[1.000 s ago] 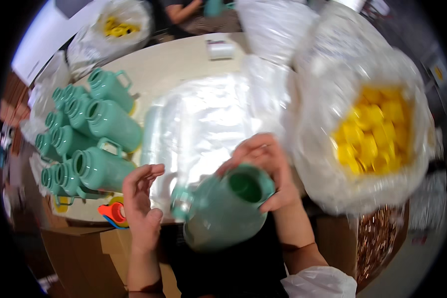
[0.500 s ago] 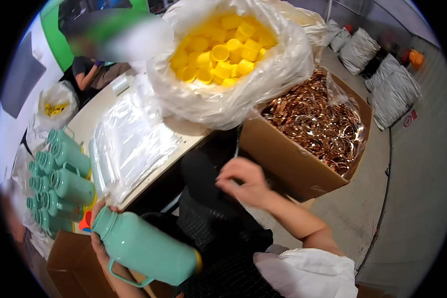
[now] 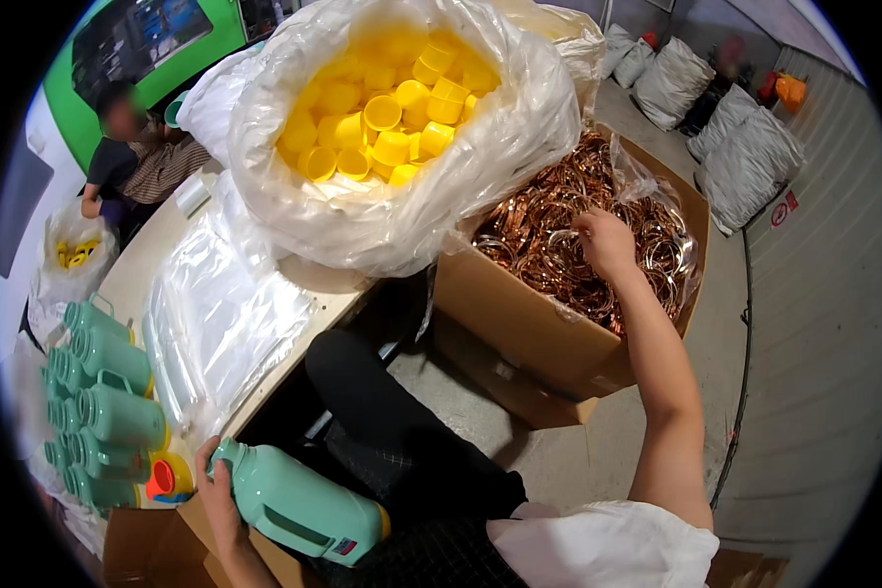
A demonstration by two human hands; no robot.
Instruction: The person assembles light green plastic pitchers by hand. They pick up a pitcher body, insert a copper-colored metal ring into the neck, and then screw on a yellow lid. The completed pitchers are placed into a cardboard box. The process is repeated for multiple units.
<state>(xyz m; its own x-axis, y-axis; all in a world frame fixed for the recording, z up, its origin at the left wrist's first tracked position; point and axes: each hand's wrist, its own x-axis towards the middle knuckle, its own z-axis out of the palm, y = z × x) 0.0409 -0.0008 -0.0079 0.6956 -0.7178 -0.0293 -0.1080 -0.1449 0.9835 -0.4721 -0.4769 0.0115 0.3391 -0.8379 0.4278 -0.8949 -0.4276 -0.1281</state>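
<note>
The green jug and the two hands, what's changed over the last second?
The right hand let go of the green jug and moved out to the right, into the cardboard box of copper rings. The left hand, open beside the jug a second ago, now grips its neck, and the jug has swung down to lie on its side. The yellow caps stay in their bag.

Left hand (image 3: 218,495) grips a green flask (image 3: 299,505) — right hand (image 3: 603,243) reaches into copper rings (image 3: 568,235).
</note>
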